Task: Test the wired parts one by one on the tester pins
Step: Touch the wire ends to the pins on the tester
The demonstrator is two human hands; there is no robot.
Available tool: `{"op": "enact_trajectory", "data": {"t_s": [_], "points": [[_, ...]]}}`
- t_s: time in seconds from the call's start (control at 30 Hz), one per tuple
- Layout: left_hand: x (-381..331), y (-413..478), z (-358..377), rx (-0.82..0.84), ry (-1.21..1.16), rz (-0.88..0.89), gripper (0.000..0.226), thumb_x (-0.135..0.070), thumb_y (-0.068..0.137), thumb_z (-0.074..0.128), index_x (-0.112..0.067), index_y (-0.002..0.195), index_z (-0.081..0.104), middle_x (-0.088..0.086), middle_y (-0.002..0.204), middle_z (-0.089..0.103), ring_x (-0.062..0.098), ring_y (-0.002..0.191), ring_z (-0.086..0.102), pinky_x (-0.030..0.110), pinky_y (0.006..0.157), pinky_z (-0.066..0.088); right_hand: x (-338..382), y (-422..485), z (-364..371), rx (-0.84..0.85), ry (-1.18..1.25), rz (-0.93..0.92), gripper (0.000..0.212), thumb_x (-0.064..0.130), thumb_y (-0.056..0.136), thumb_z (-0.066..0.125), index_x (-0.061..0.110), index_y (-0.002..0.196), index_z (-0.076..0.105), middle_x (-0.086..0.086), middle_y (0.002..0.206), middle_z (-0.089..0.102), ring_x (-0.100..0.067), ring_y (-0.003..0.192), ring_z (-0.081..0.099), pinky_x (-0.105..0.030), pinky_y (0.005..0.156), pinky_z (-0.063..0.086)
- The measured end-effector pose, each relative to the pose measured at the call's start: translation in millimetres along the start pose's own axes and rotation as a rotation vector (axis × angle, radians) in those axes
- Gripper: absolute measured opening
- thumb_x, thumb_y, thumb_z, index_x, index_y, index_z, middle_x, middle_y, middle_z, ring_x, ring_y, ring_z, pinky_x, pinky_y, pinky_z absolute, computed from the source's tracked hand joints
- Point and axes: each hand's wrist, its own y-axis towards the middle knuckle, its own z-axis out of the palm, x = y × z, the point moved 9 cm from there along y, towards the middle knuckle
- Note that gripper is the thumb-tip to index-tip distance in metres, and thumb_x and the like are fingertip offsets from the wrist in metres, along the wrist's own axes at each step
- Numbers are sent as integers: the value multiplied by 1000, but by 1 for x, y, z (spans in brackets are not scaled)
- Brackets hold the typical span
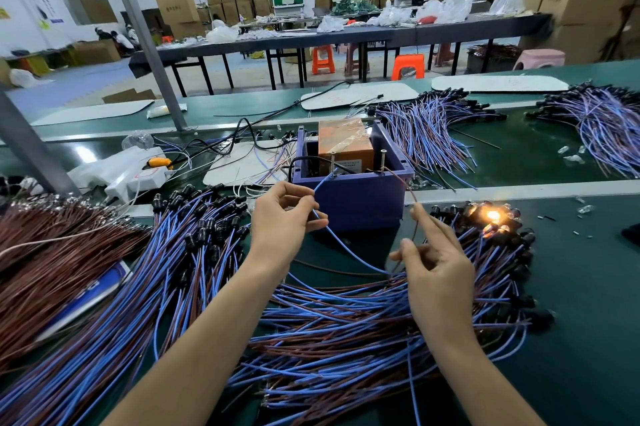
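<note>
the left hand is seen partly closed, with a blue wire pinched between the thumb and the curled fingers. from that pinch the wire is led up to the left pin, an upright screw on the near rim of the purple tester box, and its tip appears to be touching the screw. the right hand is held more loosely: the index finger is stretched out along a brown wire, the thumb is set against the wire lower down, and the other fingers are curled in. the brown wire is arched up to the right pin, a second screw on the same rim.

both wires are traced back into a pile of wired parts lying under the right wrist on the green tabletop. at the far right edge of this pile, among the black sockets, one lamp is lit with an orange glow.

an orange block is seen inside the box. another heap of blue and brown leads is spread beside the left forearm.
</note>
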Motion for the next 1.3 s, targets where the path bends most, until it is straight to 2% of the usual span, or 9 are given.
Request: {"op": "enact_trajectory", "data": {"t_s": [0.3, 0.47, 0.53, 0.63, 0.73, 0.93, 1.03, 1.2, 1.3], "points": [[-3, 0, 1, 48, 32, -33, 13, 2, 91, 54, -7, 84, 59, 10, 69, 65, 14, 55, 67, 20, 50, 52, 5, 0, 2, 27, 26, -4, 50, 0, 92, 56, 30, 131, 48, 0, 117, 62, 0, 53, 56, -8, 54, 44], [-19, 10, -5, 236, 190, -48, 20, 5, 92, 41, -9, 82, 52, 7, 60, 69, 17, 49, 63, 25, 47, 53, 17, -8, 30, 328, 88, -96, 60, -4, 92, 54, 36, 137, 45, 8, 92, 72, -20, 51, 43, -26, 47, 41], [-21, 18, -21, 263, 394, -29, 21, 4, 93, 44, -9, 81, 55, 5, 61, 69, 12, 46, 59, 21, 44, 48, 21, -16, 43, 433, -64, -186, 56, 0, 91, 58, 40, 130, 49, 12, 94, 71, -7, 69, 55, -17, 62, 46], [-6, 26, -42, 350, 930, -24, 14, -5, 92, 55, -13, 84, 63, 2, 75, 71, 8, 51, 62, 18, 43, 46, 12, -30, 67, 676, -369, -225, 39, 8, 92, 61, 35, 120, 63, 15, 105, 70, -6, 101, 58, -23, 88, 48], [28, 19, -49, 484, 1292, -176, 6, -13, 87, 66, -13, 92, 63, 7, 87, 69, 21, 67, 70, 22, 50, 53, 2, -41, 78, 859, -564, -235, 28, 13, 92, 59, 32, 108, 72, 14, 105, 69, -6, 100, 55, -28, 91, 45], [50, 15, -47, 496, 1571, -217, 31, -9, 79, 71, -10, 107, 59, 11, 110, 63, 29, 94, 66, 41, 86, 54, 2, -38, 76, 846, -474, -183, 30, 8, 89, 56, 30, 93, 76, 17, 96, 64, -1, 94, 53, -27, 88, 44], [28, 13, -36, 516, 1504, -81, 20, -14, 80, 71, -20, 96, 62, 4, 105, 64, 23, 98, 61, 36, 90, 50, 8, -36, 74, 792, -360, -161, 30, 4, 89, 55, 25, 93, 76, 15, 101, 65, -1, 99, 56, -27, 90, 46], [-57, -22, 21, 510, 819, 418, 24, -11, 79, 74, -30, 78, 59, -6, 78, 65, 7, 71, 58, 22, 71, 46, 16, -43, 77, 867, 146, 52, 34, 10, 93, 50, 31, 108, 73, 18, 128, 59, 1, 121, 52, -14, 90, 45], [-73, -53, 49, 596, 579, 547, 21, -7, 80, 73, -24, 87, 62, -7, 80, 64, 7, 72, 59, 17, 69, 48, 20, -42, 79, 835, 283, 83, 30, 19, 93, 49, 27, 111, 71, 16, 127, 61, -5, 122, 54, -21, 96, 47]]}}
